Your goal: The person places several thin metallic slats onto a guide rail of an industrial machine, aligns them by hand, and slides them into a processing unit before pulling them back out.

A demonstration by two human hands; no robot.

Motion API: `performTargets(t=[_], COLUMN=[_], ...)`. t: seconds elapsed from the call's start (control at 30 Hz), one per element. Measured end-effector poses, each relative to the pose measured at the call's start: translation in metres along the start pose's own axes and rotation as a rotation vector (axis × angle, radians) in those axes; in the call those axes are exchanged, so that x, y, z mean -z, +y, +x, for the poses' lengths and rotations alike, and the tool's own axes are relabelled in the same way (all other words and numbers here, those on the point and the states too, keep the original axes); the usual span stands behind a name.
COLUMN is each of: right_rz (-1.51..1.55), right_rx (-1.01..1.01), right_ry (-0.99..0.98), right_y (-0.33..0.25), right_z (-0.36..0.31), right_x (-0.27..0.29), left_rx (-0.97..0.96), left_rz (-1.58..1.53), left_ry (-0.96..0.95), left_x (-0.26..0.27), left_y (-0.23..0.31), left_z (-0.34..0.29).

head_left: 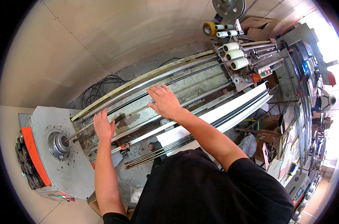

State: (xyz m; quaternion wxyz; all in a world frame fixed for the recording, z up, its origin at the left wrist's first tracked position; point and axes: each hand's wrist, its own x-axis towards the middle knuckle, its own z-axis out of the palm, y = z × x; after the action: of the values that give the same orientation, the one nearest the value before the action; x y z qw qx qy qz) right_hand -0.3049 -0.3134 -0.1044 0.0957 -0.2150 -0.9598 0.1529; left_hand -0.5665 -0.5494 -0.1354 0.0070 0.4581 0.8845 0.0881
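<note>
A long thin rod (132,100) runs across the machine bed, from the round metal chuck (59,146) at left toward the roller carriage at right. It looks pale near the chuck and dark beyond my left hand. My left hand (103,127) lies palm down over the rod close to the chuck, fingers stretched out and thumb apart. Farther right, my right hand (165,101) is also palm down, fingers extended over the dark length of the rod. Whether either palm touches the rod is hidden. A short dark piece (120,118) shows beside my left thumb.
White rollers (235,55) sit on the carriage at far right. Nearer me, a white trough (214,118) holds several dark rods (154,154). The grey machine housing (78,164) stands at left. Coiled black cable (102,87) lies behind the bed, near the wall.
</note>
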Motion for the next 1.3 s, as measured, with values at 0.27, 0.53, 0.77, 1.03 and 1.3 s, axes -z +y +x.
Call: performTargets(t=[0.27, 0.53, 0.77, 1.03, 1.3], right_rz=[0.009, 0.032, 0.041, 0.008, -0.038], right_rx=[-0.007, 0.002, 0.013, 0.026, -0.11], right_ry=[-0.009, 0.011, 0.023, 0.024, 0.253], right_y=[0.027, 0.063, 0.099, 0.163, 0.281], right_z=[-0.014, -0.031, -0.046, -0.073, -0.104], right_x=[0.031, 0.066, 0.1, 0.147, 0.217], left_rx=[0.014, 0.039, 0.075, 0.1, 0.083], left_rz=[-0.001, 0.005, 0.039, 0.057, 0.052], left_ry=[0.011, 0.002, -0.004, -0.009, 0.021], left_x=[0.012, 0.021, 0.032, 0.028, 0.018], left_y=[0.022, 0.062, 0.108, 0.173, 0.238], left_z=[0.001, 0.005, 0.01, 0.023, 0.034])
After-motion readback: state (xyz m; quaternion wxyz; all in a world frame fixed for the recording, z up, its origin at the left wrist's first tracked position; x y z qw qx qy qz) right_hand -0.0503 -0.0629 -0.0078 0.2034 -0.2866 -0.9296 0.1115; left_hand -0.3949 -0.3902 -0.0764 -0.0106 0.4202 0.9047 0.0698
